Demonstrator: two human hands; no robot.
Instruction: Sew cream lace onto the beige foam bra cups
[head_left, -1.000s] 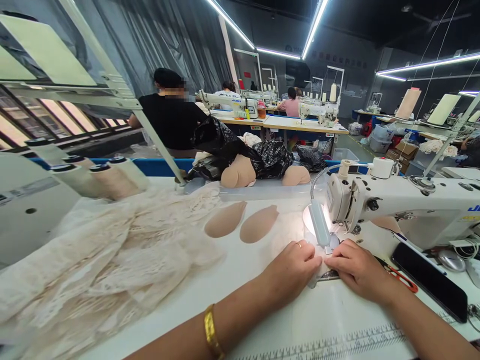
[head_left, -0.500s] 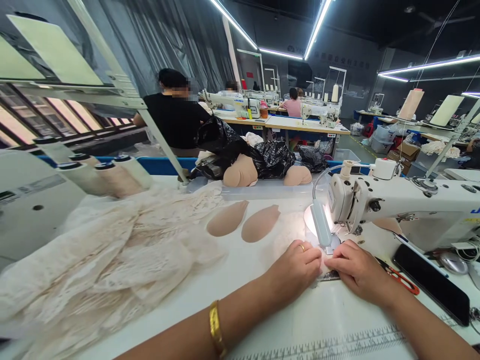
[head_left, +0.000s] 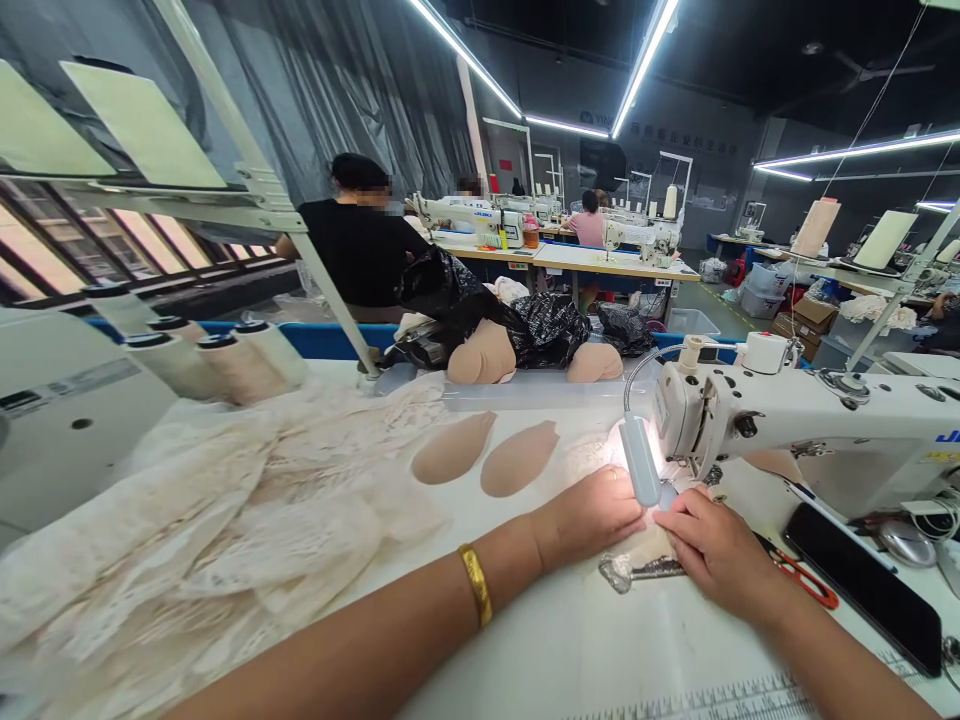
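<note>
Both hands meet at the needle end of a white sewing machine. My left hand, fingers closed, grips the edge of a thin pale lace fabric under the lit lamp. Thumb and fingers of my right hand pinch the near part of the same fabric, just right of the left fingertips. The needle area is partly hidden by the lamp and my fingers. Two beige bra cup pads lie flat to the left. A large heap of cream lace covers the table's left side.
Orange-handled scissors and a black phone lie right of my right hand. A clear ruler runs along the near edge. Behind the table are stacked beige pads and black plastic bags. A person in black sits beyond.
My left hand has shifted slightly up and forward toward the needle, with the forearm following. My right hand has barely moved. More of the fabric and metal plate shows below the hands.
</note>
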